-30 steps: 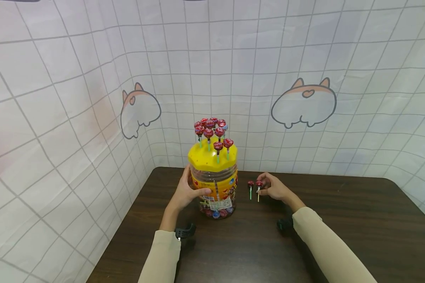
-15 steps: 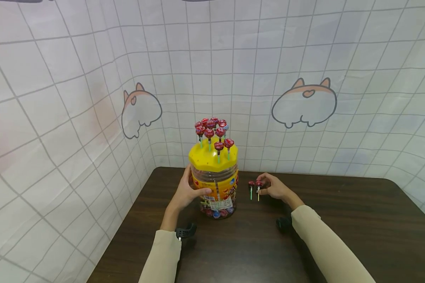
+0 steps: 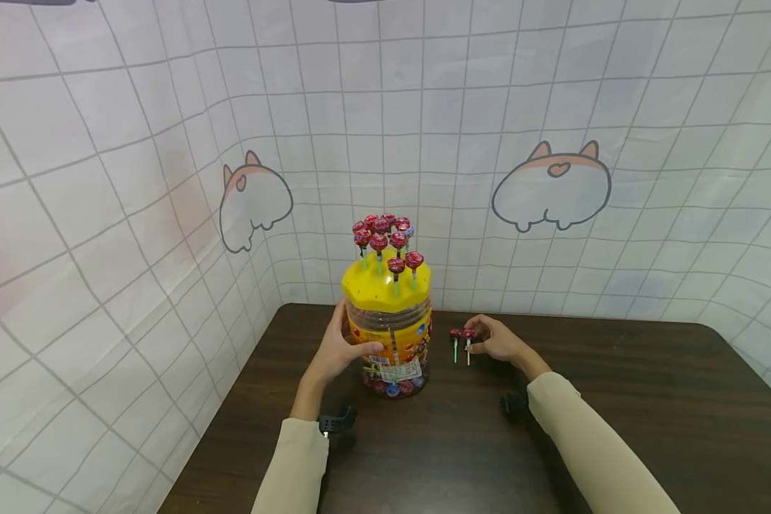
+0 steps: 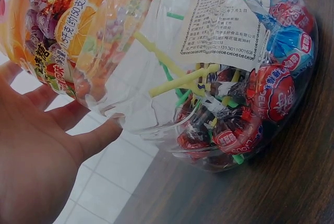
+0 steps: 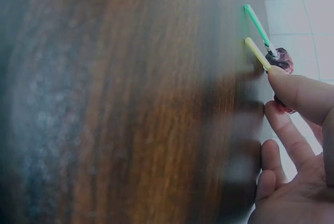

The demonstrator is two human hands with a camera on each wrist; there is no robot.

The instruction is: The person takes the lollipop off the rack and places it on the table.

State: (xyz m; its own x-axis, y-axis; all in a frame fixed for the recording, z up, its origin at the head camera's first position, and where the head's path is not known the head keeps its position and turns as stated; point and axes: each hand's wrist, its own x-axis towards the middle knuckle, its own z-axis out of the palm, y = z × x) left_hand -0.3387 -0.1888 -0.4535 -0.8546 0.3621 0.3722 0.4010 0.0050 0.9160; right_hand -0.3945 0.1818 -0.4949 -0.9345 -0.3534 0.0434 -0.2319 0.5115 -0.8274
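Left hand (image 3: 336, 350) has most fingers lost behind the jar (image 3: 390, 325) at 9 o'clock, jar's top gets cropped around 11 in left wrist view, right wrist view's table (image 5: 78, 104) is mush toward 9.

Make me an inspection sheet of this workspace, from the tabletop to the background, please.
Surface: dark brown wood-grain table, far corners rounded.
Job's things: round clear plastic jar with orange label, wearing a yellow plastic lid; mostly red-wrapped ball lollipops stand in the lid. To the right, a red-wrapped lollipop with green stick and a red-wrapped lollipop with yellow stick.
Clutter: nothing seen.
Hands: left hand holds the jar's side; right hand pinches the yellow-stick lollipop. Black band at the left wrist.
Cables: nothing seen.
Surroundings: white, grey-gridded wall covering with cartoon animal rears.
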